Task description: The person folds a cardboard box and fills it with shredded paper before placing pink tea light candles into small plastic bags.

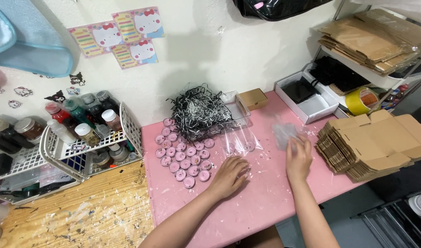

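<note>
Right hand fingers pinching clear crinkled bag; left hand flat, released.

Clear bag at right hand is blurred.

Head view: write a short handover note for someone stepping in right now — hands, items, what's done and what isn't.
Left hand: flat on a clear plastic bag on the pink table.
Right hand: fingers on another clear bag, lifting it slightly.
Pink candle tins: grouped in rows left of the hands, beside the shredded paper filler.
Flat cardboard boxes: stacked at right.
Done: tins laid out. Not yet: no tin bagged, no box folded.
</note>
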